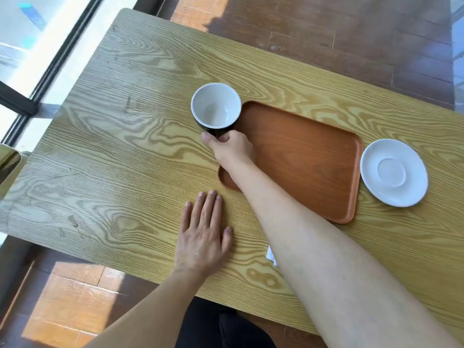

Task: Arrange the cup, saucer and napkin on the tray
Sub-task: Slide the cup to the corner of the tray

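The wood-grain surface (113, 151) carried an orange tray (308, 162), still bare, beside a window and plank floor. The saucer (394, 172) lay just right of the tray; the cup (216, 105) stood at its far-left corner, the right hand (231, 146) with fingers (223, 138) pinching its handle. The left hand (203, 237) lay flat, fingers spread, near the tray's left end. A napkin (271, 254) scrap peeked out nearer than the tray. Seemingly the cup step: next, carry it onto the tray.

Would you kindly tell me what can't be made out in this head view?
- Napkin: only a white corner shows; the right forearm covers the rest.
- Cup handle: hidden inside the right hand grip.
- Whether the cup is lifted or resting: unclear from above.
- Tray near-left corner: covered by the forearm.
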